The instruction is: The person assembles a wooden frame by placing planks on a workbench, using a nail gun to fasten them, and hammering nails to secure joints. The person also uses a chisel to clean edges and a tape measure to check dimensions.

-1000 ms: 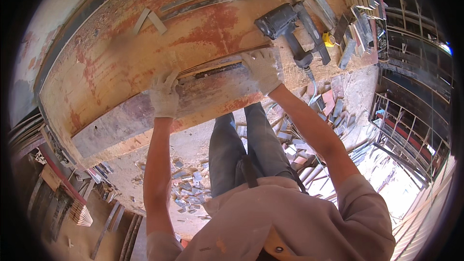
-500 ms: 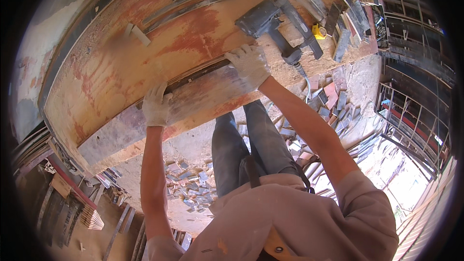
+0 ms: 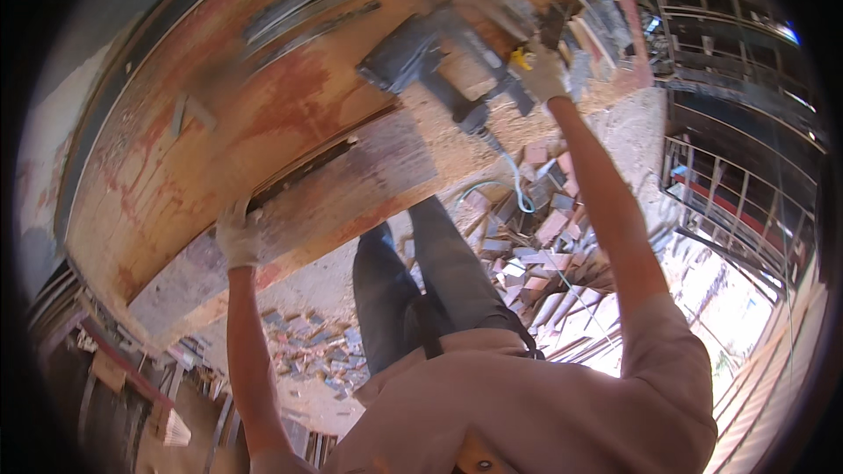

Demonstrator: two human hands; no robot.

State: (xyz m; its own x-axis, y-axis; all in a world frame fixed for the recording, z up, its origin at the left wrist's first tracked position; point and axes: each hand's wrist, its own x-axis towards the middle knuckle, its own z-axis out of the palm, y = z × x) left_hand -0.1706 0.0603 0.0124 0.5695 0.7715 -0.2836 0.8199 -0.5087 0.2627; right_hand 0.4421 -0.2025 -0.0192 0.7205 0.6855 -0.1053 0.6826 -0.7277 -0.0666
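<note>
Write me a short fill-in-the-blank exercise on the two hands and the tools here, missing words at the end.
1. The left hand, resting on the long board, wears a pale ____.
2. The right hand is at a small tape measure coloured ____.
3. The nail gun lies nearer to the person's ____ hand.

Missing words: glove; yellow; right.

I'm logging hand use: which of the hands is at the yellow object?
The right hand, at the yellow object; the left hand is on the long board.
</note>
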